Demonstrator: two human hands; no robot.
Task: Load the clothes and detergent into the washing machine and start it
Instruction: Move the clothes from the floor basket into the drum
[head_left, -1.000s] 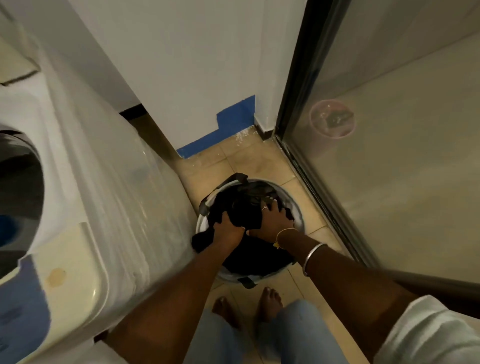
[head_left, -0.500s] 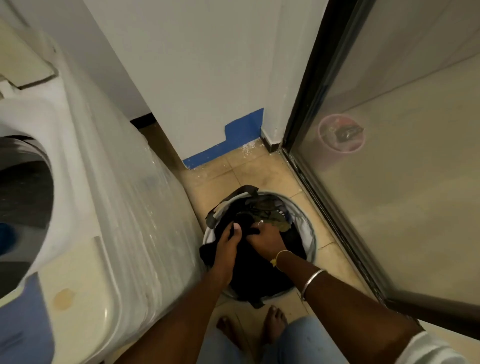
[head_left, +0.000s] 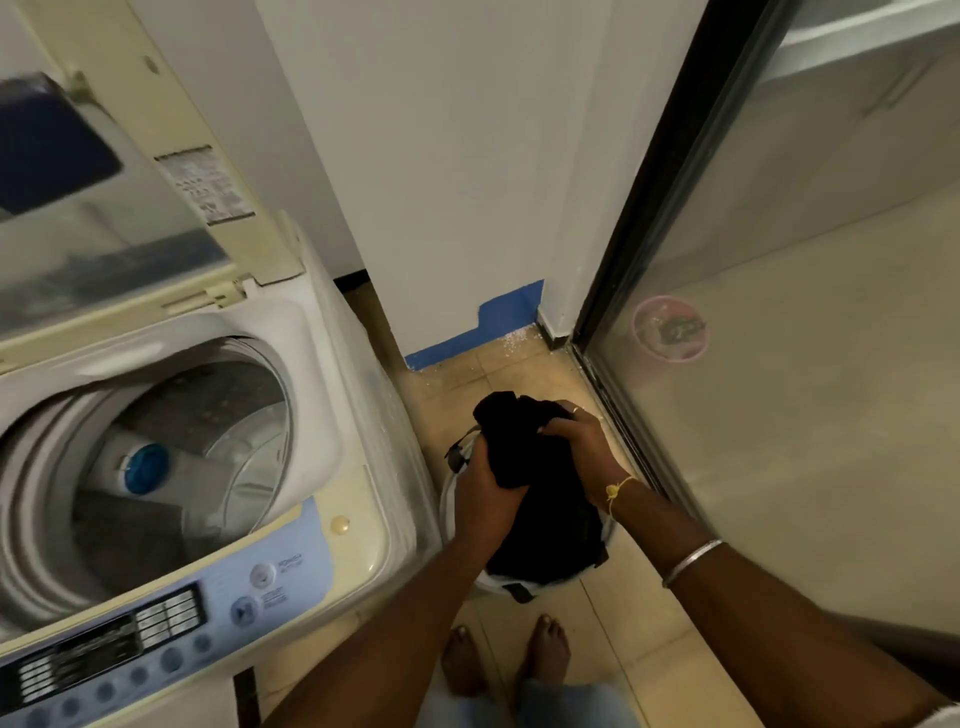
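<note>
**Clothes (head_left: 522, 431) held over the laundry basket (head_left: 493, 581)**

The left hand (head_left: 480, 491) and right hand (head_left: 582, 441) both have fingers curled round the black bundle. Its lower part hangs into the basket, which stands on the floor (head_left: 519, 374) beside the open-lidded washing machine (head_left: 322, 374).

On the tan tiled floor (head_left: 524, 371) stand the washing machine (head_left: 358, 525), the white laundry basket (head_left: 448, 501) just beside it, my bare feet (head_left: 546, 656), and scattered white crumbs (head_left: 514, 340).

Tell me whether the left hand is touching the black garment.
Touching. The head view shows the left hand gripping the black garment, fingers curled round its fabric.
</note>
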